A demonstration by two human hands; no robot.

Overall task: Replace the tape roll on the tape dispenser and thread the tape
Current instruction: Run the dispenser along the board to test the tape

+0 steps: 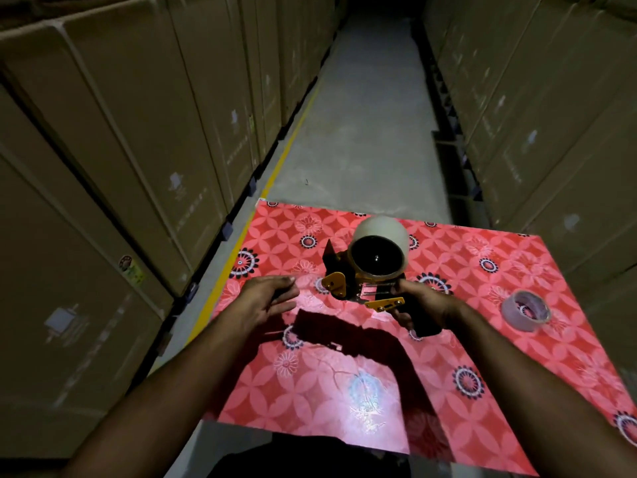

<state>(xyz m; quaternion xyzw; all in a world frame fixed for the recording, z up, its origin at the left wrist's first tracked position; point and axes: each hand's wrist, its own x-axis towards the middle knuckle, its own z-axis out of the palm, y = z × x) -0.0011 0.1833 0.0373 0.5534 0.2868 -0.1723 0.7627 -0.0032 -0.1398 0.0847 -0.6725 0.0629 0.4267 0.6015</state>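
The right hand (418,305) grips the tape dispenser (365,277) by its handle, raised above the surface (344,391) so its new roll (379,246) faces out. Just beside it, the left hand (269,298) hovers open and empty, likely ready to thread tape. A nearly spent roll (525,310) lies beyond the right hand.

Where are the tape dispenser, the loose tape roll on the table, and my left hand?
tape dispenser (346,286), head view, on its yellow front plate.
loose tape roll (526,310), head view, on its outer band.
left hand (267,298), head view, on the palm.
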